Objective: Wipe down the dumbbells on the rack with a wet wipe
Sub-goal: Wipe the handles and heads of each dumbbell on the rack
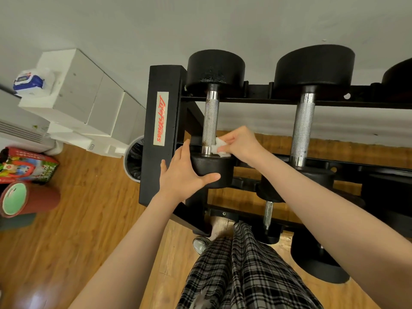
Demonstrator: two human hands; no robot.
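My left hand [186, 175] cupped the black rubber-headed, knurled-steel dumbbell [210, 128] while my right hand [239, 144] pinched the crumpled white wet wipe [219, 149] at its handle base; next, I judged, sweep upward.

Your left hand [186, 175] covers part of the near end of the dumbbell [210, 121]. Your right hand [239, 144] hides most of the wipe [219, 148]. A third dumbbell [399, 74] is cut off at the right edge. The words on the blue pack [27, 82] are too small to read.
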